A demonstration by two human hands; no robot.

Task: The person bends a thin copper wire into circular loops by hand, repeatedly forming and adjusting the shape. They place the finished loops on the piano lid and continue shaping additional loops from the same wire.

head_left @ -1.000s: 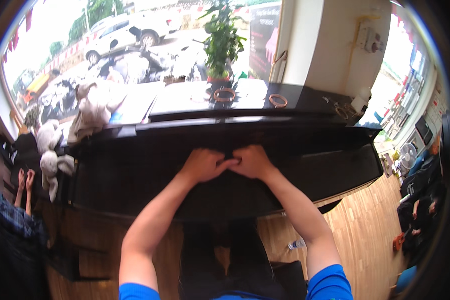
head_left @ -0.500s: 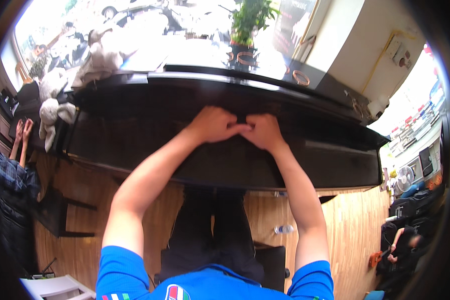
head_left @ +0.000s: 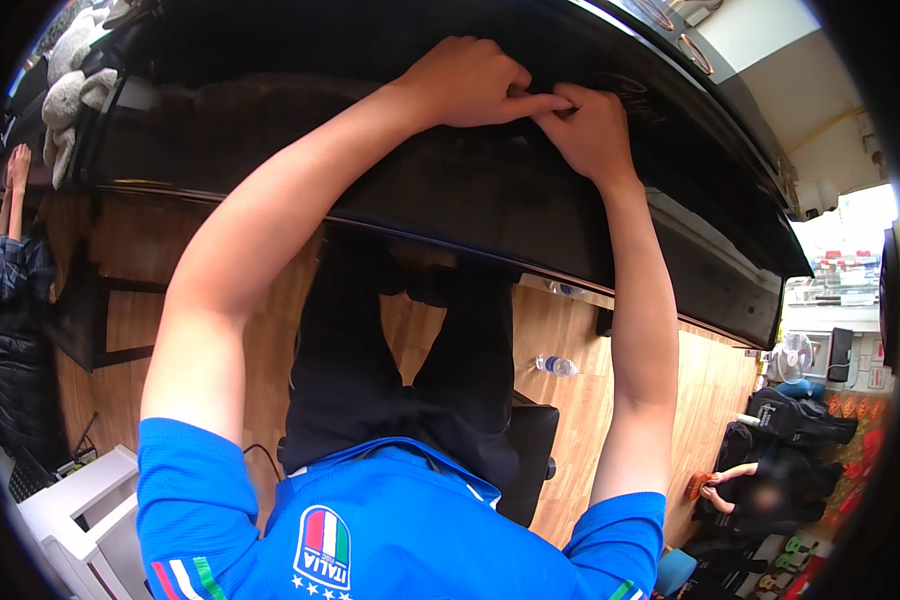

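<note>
In front of me stands a black upright piano (head_left: 450,195) with a glossy, closed-looking front; no keys show. My left hand (head_left: 468,85) lies against its dark surface, fingers curled in and thumb stretched out to the right. Beside it my right hand (head_left: 592,130) is closed too, its thumb meeting the left thumb. The curled fingertips of both hands are hidden, so whether they grip an edge of the lid cannot be made out. Both bare forearms reach up over the piano's near edge, above my knees.
Grey plush toys (head_left: 65,100) hang at the piano's left end. A person's hands (head_left: 17,170) show at far left. A white chair-like frame (head_left: 80,500) stands lower left. A plastic bottle (head_left: 555,366) lies on the wooden floor. At right, another person holds an orange-brown instrument (head_left: 699,486).
The view has tilted down, so piano and hands sit higher in the picture and the window is out of sight. Both hands stay closed, thumbs still touching.
</note>
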